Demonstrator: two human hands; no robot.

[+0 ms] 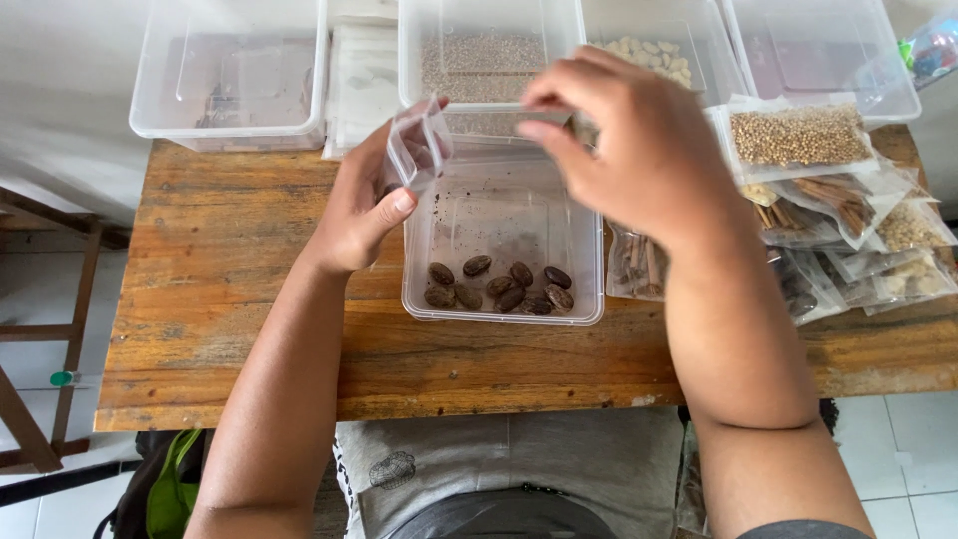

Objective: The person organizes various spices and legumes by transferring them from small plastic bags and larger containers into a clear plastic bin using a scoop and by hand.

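Head view, looking down: the wooden table [239,299] fills most of what I see, with pale floor tiles [898,469] beyond its near edge and a green strap [172,479] by my left knee. Along the far side stand clear plastic tubs, one empty [232,70] and one with fine grain [481,65]. At my right lies a heap of sealed spice packets [848,220].

Straight before me sits the clear tub [504,245] holding dark oval seeds [499,286] along its near wall. Above its far rim I hold a small clear bag [419,148]. My left hand [361,210] pinches it from the left, thumb up against its side. My right hand [639,150] is curled, fingertips pinched at what seems the bag's other edge, though blur hides the contact. The bag stretches left to right between my hands, and the seeds lie below it, toward me.
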